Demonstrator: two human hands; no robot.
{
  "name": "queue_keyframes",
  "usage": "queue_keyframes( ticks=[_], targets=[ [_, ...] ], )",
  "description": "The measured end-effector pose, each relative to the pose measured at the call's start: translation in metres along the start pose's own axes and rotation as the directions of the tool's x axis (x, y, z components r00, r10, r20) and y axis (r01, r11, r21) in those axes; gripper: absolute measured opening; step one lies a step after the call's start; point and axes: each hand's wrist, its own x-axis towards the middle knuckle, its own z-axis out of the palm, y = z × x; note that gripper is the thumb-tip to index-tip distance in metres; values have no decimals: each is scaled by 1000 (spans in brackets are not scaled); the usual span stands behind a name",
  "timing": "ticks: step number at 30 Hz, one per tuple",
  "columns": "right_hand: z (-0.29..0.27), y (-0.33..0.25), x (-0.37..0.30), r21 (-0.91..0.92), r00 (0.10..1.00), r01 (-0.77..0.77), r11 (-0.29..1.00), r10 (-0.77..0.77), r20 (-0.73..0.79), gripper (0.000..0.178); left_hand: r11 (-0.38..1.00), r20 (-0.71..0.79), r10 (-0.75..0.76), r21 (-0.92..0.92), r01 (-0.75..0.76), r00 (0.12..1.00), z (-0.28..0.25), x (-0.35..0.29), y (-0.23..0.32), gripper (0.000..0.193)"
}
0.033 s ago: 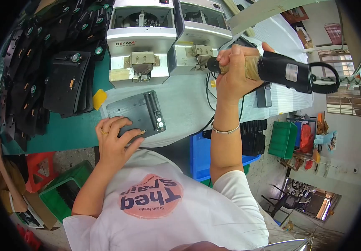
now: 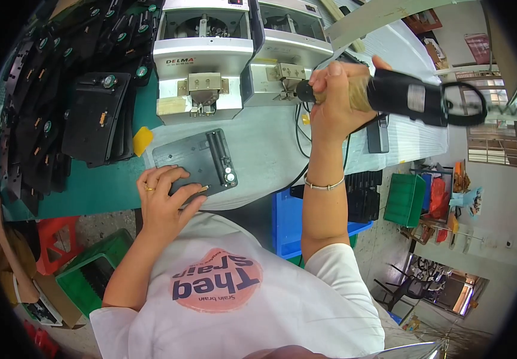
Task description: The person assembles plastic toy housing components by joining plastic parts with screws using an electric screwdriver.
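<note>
My left hand (image 2: 166, 191) lies on the near left part of a dark rectangular plastic panel (image 2: 189, 158), its fingers spread over the surface. The panel lies flat on the bench and has a long ridge and round silvery parts along its right side. My right hand (image 2: 337, 102) is wrapped around the tape-bound front of a black electric screwdriver (image 2: 405, 97). The tool is held almost level, its dark nose to the left, close to the front of the right-hand screw feeder (image 2: 267, 84). Whether its tip touches the feeder I cannot tell.
Another screw feeder (image 2: 201, 54) stands behind the panel. Stacked black panels (image 2: 97, 116) fill the bench's left side, with a yellow piece (image 2: 142, 141) beside them. Cables (image 2: 299, 128) run down past the bench edge. A blue crate (image 2: 285, 224) stands below; another person's arm (image 2: 16, 257) shows far left.
The back end of the electric screwdriver has shifted slightly and is a little blurred, with my right hand moving along. My left hand and the panel stay put.
</note>
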Motion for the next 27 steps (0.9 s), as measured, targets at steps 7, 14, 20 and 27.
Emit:
queue_keyframes(
  ticks=[7, 14, 20, 27],
  targets=[
    [5, 6, 23, 7, 981, -162, 987, 161, 105, 52, 1000, 72, -9, -11, 9, 997, -9, 0, 4, 30],
    [7, -8, 8, 82, 984, -165, 983, 159, 78, 48, 998, 87, -40, -50, 44, 995, -14, -5, -2, 35],
    [25, -55, -47, 323, 922, -378, 868, 322, 215, 52, 991, 57, -51, -121, 58, 997, -11, -5, -11, 44],
    [50, -64, -123, 277, 855, -436, 856, 299, 423, 58, 988, 45, -89, -123, 94, 995, -4, -8, -13, 45]
  ],
)
